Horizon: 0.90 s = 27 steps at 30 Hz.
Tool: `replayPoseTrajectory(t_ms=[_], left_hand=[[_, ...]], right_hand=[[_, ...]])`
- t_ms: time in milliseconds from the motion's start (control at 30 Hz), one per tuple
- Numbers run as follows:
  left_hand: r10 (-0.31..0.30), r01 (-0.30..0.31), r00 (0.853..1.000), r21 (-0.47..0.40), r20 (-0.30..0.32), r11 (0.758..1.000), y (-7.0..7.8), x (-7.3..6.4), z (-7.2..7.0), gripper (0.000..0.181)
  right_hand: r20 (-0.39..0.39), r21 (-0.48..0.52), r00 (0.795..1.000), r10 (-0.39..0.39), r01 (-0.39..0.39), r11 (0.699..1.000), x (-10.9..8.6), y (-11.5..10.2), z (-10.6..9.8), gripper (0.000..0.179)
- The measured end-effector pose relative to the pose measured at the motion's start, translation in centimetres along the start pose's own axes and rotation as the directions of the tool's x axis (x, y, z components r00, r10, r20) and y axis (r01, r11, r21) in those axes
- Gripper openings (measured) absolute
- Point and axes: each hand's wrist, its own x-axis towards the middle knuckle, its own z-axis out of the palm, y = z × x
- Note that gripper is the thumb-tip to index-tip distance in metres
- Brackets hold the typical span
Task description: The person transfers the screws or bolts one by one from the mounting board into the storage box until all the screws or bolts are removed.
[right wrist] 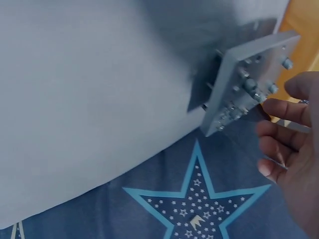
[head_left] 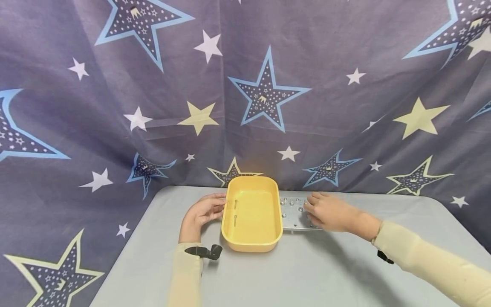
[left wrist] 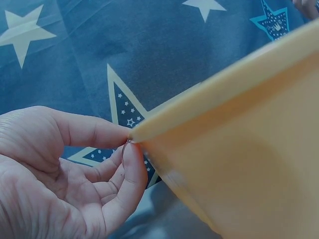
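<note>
A yellow tray (head_left: 251, 247) stands on the table, with two thin bolts (head_left: 235, 221) lying on its floor. At its left side is my left hand (head_left: 205, 209). In the left wrist view its thumb and fingertip pinch at the tray's rim (left wrist: 199, 102), with a tiny glint between them too small to identify. Right of the tray is a flat metal plate (head_left: 293, 222) carrying several bolts and nuts (right wrist: 251, 85). My right hand (head_left: 326, 212) hovers over the plate's right part. In the right wrist view its fingers are loosely bent, near the hardware, with nothing visible in them.
The grey-covered table (head_left: 245, 281) runs under everything. Behind its far edge hangs a dark curtain (head_left: 245, 145) with stars. A black strap (head_left: 205, 251) is on the left wrist, and another black piece (head_left: 385, 257) sits under the right sleeve.
</note>
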Motion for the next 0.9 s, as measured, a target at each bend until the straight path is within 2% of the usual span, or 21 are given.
replayPoseTrajectory(t_ms=[167, 533, 733, 900], left_hand=[[-0.009, 0.009, 1.0, -0.006, 0.0, 1.0, 0.0, 0.0, 0.1, 0.052], [-0.011, 0.011, 1.0, -0.007, 0.004, 1.0, -0.3, 0.2, -0.1, 0.054], [-0.019, 0.019, 1.0, 0.007, -0.004, 1.0, -0.2, 0.2, -0.2, 0.053], [-0.025, 0.025, 1.0, 0.014, -0.013, 1.0, 0.0, 0.3, 0.0, 0.051]], right_hand=[[0.024, -0.024, 1.0, 0.009, -0.008, 1.0, -0.4, -0.1, 0.9, 0.015], [-0.025, -0.136, 0.994, -0.11, 0.106, 0.985, -1.4, 0.4, 2.5, 0.019], [-0.031, -0.14, 0.99, -0.141, 0.135, 0.981, -1.6, 0.8, 2.9, 0.017], [-0.024, -0.128, 0.991, -0.135, 0.131, 0.983, -1.8, 1.1, 3.1, 0.015]])
